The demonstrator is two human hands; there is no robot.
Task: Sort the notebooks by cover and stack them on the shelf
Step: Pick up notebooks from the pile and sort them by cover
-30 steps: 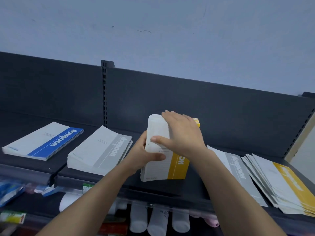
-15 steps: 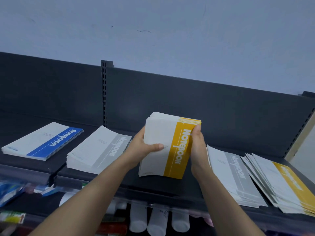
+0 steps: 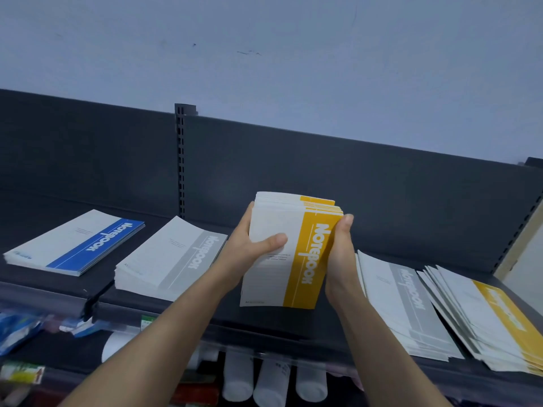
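**Yellow stack held in 2 hands above the shelf**

The yellow stack (image 3: 293, 254) sits between both hands at the middle of the shelf (image 3: 264, 324), its far end tipped up towards the back panel (image 3: 382, 207). Whether its near edge touches the shelf cannot be told.

The left hand (image 3: 249, 251) takes the stack's left edge, its grip pinching: thumb laid across the white cover, fingers curled behind. The right hand (image 3: 340, 259) clasps the right edge along the yellow band, thumb tip at the far right corner, the other fingers hidden behind the stack.

Lying flat on the shelf are 4 more lots of notebooks. The blue stack (image 3: 76, 245) is far left and the grey stack (image 3: 170, 259) is just right of it, near the left forearm. Right of the right wrist lies a loose grey pile (image 3: 402, 304), and beside that a fanned yellow pile (image 3: 484, 315) runs to the right edge of view.

On the level below, 3 white bottles (image 3: 273, 383) show under the shelf's front edge.
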